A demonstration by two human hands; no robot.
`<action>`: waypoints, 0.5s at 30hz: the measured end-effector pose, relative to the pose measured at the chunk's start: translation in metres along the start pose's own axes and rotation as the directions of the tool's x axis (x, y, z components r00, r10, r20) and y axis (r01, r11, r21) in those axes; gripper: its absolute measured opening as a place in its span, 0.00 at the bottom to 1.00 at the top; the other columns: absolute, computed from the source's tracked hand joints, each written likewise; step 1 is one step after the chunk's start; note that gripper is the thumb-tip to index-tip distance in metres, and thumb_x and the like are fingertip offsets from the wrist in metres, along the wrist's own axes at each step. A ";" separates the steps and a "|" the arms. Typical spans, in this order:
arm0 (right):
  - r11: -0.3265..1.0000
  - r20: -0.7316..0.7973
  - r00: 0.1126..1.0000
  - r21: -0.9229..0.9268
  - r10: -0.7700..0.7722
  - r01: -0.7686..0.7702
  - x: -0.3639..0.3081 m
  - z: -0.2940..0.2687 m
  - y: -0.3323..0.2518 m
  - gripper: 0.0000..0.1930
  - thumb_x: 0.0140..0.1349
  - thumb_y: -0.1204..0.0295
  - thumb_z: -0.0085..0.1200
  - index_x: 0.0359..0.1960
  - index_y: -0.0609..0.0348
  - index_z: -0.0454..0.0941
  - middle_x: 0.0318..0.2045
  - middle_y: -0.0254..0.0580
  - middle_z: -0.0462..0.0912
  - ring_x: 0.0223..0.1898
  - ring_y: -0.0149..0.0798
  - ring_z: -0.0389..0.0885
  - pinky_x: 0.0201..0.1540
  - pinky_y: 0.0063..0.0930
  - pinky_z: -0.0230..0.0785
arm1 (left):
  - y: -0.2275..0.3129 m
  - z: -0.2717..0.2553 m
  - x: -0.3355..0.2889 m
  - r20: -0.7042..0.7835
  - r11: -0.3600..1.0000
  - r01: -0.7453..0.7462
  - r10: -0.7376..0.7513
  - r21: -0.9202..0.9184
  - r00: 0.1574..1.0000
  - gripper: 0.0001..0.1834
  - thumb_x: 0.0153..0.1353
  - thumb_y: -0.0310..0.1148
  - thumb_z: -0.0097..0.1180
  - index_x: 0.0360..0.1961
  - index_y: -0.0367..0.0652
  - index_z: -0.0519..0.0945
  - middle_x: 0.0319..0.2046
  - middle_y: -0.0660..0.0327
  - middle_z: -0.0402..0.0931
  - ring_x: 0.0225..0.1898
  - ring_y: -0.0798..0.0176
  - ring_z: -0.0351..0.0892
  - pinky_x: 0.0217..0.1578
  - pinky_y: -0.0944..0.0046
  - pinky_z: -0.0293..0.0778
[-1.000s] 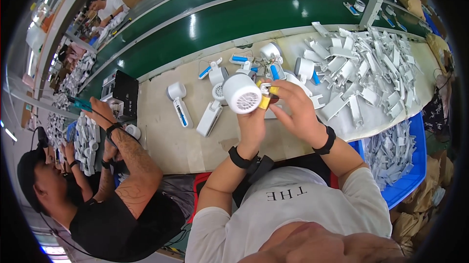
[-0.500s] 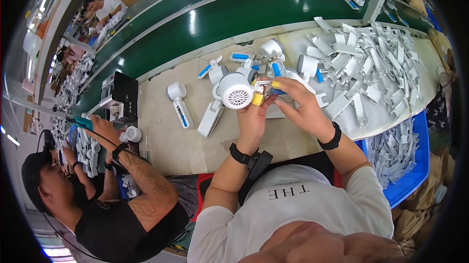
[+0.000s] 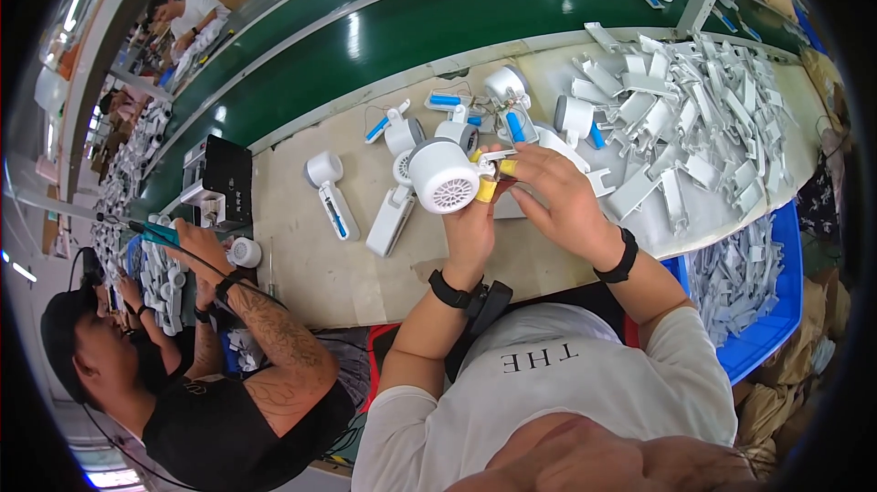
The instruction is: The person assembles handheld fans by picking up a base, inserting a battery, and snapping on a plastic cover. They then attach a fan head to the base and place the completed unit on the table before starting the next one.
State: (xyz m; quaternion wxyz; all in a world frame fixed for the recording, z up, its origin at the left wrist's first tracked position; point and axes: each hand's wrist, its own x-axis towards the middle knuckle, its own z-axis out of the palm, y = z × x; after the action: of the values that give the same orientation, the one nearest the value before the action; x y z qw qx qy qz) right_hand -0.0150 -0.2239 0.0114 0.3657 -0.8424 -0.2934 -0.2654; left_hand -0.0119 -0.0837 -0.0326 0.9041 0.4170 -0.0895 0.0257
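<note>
While the left hand (image 3: pixel 470 234) grips a white fan unit (image 3: pixel 445 177) above the tabletop (image 3: pixel 306 277), the right hand (image 3: pixel 571 209) works at its neck.
Left fingers are closed on the unit near its neck; whether the right finger and thumb pinch a part cannot be told. Obstructions: partly assembled fans (image 3: pixel 454 129) crowd behind the unit, a heap of white shells (image 3: pixel 676 108) covers the right side, two handheld fans (image 3: pixel 391 221) lie left, and a black box (image 3: pixel 226 183) stands near a co-worker (image 3: pixel 228 428). Limits: the far edge borders a green belt (image 3: pixel 411 31); a blue bin (image 3: pixel 772 338) sits by the right near edge. Room: tan surface extends from the two handheld fans to the near edge.
</note>
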 end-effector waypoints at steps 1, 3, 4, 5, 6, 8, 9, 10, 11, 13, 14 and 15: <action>1.000 0.000 1.000 -0.001 0.002 -0.002 0.001 -0.001 -0.002 0.18 0.47 0.78 0.56 0.43 0.58 0.74 0.41 0.44 0.76 0.48 0.47 0.74 0.47 0.37 0.69 | 0.001 0.001 0.000 0.000 1.000 0.002 -0.002 0.000 1.000 0.21 0.63 0.29 0.47 0.57 0.36 0.63 0.55 0.53 0.66 0.51 0.60 0.71 0.50 0.59 0.70; 0.981 0.030 0.998 -0.186 -0.050 0.055 0.004 -0.004 -0.009 0.16 0.46 0.78 0.58 0.40 0.59 0.74 0.43 0.43 0.75 0.47 0.47 0.73 0.44 0.36 0.67 | 0.004 0.003 -0.001 0.002 0.993 -0.035 0.035 0.112 0.999 0.21 0.61 0.26 0.49 0.55 0.32 0.65 0.50 0.52 0.70 0.50 0.59 0.71 0.50 0.60 0.70; 0.981 0.031 0.998 -0.185 -0.047 0.052 0.006 -0.006 -0.012 0.16 0.46 0.78 0.58 0.40 0.59 0.74 0.43 0.43 0.75 0.47 0.47 0.73 0.44 0.36 0.67 | 0.004 0.001 -0.003 0.001 0.993 -0.032 0.032 0.113 0.999 0.21 0.61 0.26 0.49 0.55 0.32 0.65 0.50 0.52 0.70 0.50 0.59 0.71 0.50 0.60 0.70; 0.967 0.029 0.998 -0.249 -0.055 0.061 0.009 -0.008 -0.014 0.17 0.45 0.78 0.58 0.40 0.59 0.74 0.43 0.42 0.75 0.46 0.45 0.73 0.43 0.35 0.67 | 0.004 -0.002 -0.006 0.022 0.922 -0.097 0.095 0.374 0.995 0.19 0.61 0.26 0.49 0.54 0.32 0.66 0.48 0.53 0.71 0.49 0.60 0.72 0.50 0.60 0.71; 0.947 0.029 0.997 -0.313 -0.066 0.072 0.011 -0.010 -0.015 0.17 0.45 0.77 0.58 0.39 0.59 0.73 0.43 0.41 0.74 0.46 0.44 0.72 0.42 0.35 0.67 | 0.004 -0.004 -0.008 0.061 0.780 -0.157 0.152 0.605 0.987 0.18 0.61 0.25 0.50 0.52 0.32 0.68 0.46 0.55 0.72 0.48 0.61 0.72 0.49 0.61 0.71; 0.952 0.047 0.997 -0.297 -0.066 0.078 0.010 -0.007 -0.012 0.18 0.45 0.78 0.58 0.41 0.59 0.73 0.44 0.40 0.74 0.47 0.44 0.72 0.43 0.35 0.67 | -0.006 -0.014 -0.008 0.006 0.862 -0.086 0.096 0.499 0.995 0.17 0.60 0.25 0.51 0.51 0.33 0.69 0.44 0.56 0.73 0.48 0.62 0.72 0.49 0.61 0.71; 0.956 0.063 0.996 -0.283 -0.067 0.082 0.009 -0.005 -0.009 0.19 0.45 0.78 0.58 0.43 0.60 0.72 0.45 0.40 0.74 0.48 0.44 0.71 0.45 0.35 0.67 | -0.005 -0.012 -0.004 -0.037 0.925 -0.015 0.032 0.380 0.999 0.16 0.60 0.25 0.52 0.49 0.33 0.70 0.43 0.58 0.74 0.47 0.63 0.72 0.48 0.61 0.72; 0.955 0.063 0.996 -0.284 -0.068 0.083 0.008 -0.006 -0.008 0.19 0.45 0.78 0.58 0.43 0.60 0.72 0.45 0.40 0.74 0.48 0.44 0.71 0.45 0.35 0.67 | -0.003 -0.008 -0.003 -0.042 0.991 0.064 -0.059 0.116 0.997 0.18 0.61 0.26 0.50 0.52 0.34 0.69 0.46 0.57 0.72 0.48 0.62 0.72 0.48 0.59 0.72; 0.994 0.066 0.997 -0.096 -0.046 0.052 0.006 -0.008 -0.006 0.20 0.46 0.79 0.57 0.44 0.60 0.72 0.46 0.41 0.74 0.48 0.44 0.72 0.46 0.34 0.67 | -0.001 -0.006 -0.001 -0.042 0.991 0.062 -0.058 0.115 0.997 0.18 0.61 0.26 0.50 0.52 0.34 0.69 0.46 0.57 0.72 0.48 0.62 0.72 0.48 0.59 0.72; 0.995 0.078 0.996 0.096 -0.032 0.024 0.001 -0.009 -0.001 0.20 0.47 0.80 0.57 0.46 0.60 0.72 0.46 0.41 0.74 0.48 0.45 0.73 0.47 0.33 0.67 | 0.001 -0.004 0.002 0.013 0.997 0.039 -0.038 -0.070 0.999 0.19 0.62 0.28 0.48 0.55 0.35 0.66 0.51 0.55 0.69 0.50 0.60 0.72 0.48 0.57 0.73; 0.975 0.053 0.994 0.197 0.094 -0.102 -0.006 -0.007 0.001 0.20 0.48 0.82 0.56 0.46 0.60 0.72 0.47 0.43 0.74 0.47 0.45 0.74 0.48 0.33 0.68 | 0.001 -0.004 0.002 0.011 0.997 0.035 -0.034 -0.072 0.999 0.19 0.62 0.28 0.48 0.55 0.35 0.66 0.51 0.55 0.69 0.50 0.60 0.72 0.48 0.57 0.73; 0.928 0.043 0.975 0.299 0.219 -0.222 -0.008 -0.006 0.001 0.20 0.49 0.83 0.55 0.46 0.60 0.73 0.47 0.44 0.74 0.46 0.46 0.75 0.48 0.32 0.68 | 0.001 -0.005 0.001 0.035 0.995 0.052 -0.049 -0.088 0.998 0.20 0.63 0.29 0.46 0.56 0.35 0.64 0.52 0.54 0.68 0.50 0.59 0.72 0.48 0.57 0.73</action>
State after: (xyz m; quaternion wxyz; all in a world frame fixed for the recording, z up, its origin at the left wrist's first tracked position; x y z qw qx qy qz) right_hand -0.0213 -0.2320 0.0091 0.5163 -0.8054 -0.2355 -0.1712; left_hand -0.0100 -0.0792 -0.0354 0.9206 0.3787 -0.0949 -0.0081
